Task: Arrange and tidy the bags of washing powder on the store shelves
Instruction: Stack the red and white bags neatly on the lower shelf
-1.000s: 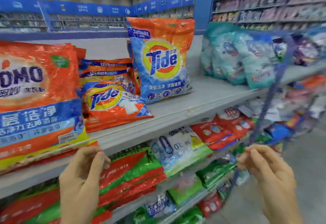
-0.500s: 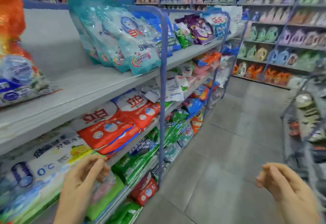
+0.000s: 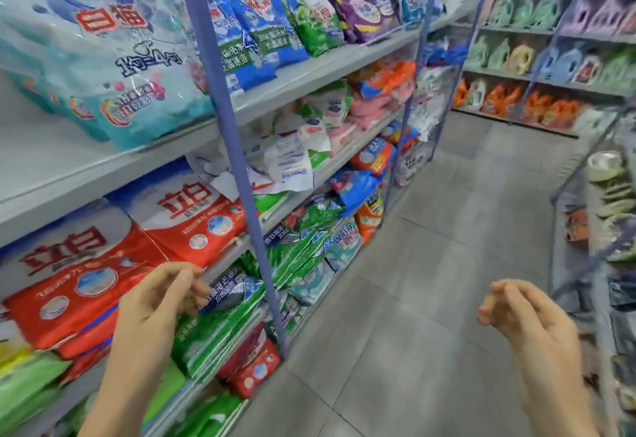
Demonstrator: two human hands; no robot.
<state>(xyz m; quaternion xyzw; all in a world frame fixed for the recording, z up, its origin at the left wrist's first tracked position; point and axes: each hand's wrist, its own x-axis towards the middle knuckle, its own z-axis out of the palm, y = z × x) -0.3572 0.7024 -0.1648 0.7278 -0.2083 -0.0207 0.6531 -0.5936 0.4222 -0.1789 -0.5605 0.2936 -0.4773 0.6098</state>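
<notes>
Bags of washing powder fill grey shelves on my left. Pale teal bags point(image 3: 113, 54) stand on the top shelf, with blue bags point(image 3: 254, 13) and purple bags point(image 3: 364, 2) further along. Red and white bags point(image 3: 79, 264) lie flat on the shelf below, and white bags point(image 3: 292, 157) sit in a loose, crumpled heap beside them. Green bags point(image 3: 220, 326) lie lower down. My left hand point(image 3: 155, 302) hovers in front of the red bags with loosely curled fingers, holding nothing. My right hand point(image 3: 523, 316) hangs over the aisle floor, fingers relaxed, empty.
A blue upright post point(image 3: 220, 99) divides the shelf bays. The grey tiled aisle floor point(image 3: 430, 264) runs ahead. Shelves of detergent bottles point(image 3: 537, 58) stand at the far end. A wire rack point(image 3: 585, 216) with goods stands on my right.
My view has swung right, away from the orange Tide and OMO bags and along the aisle. Both hands stay low, empty, in much the same pose.
</notes>
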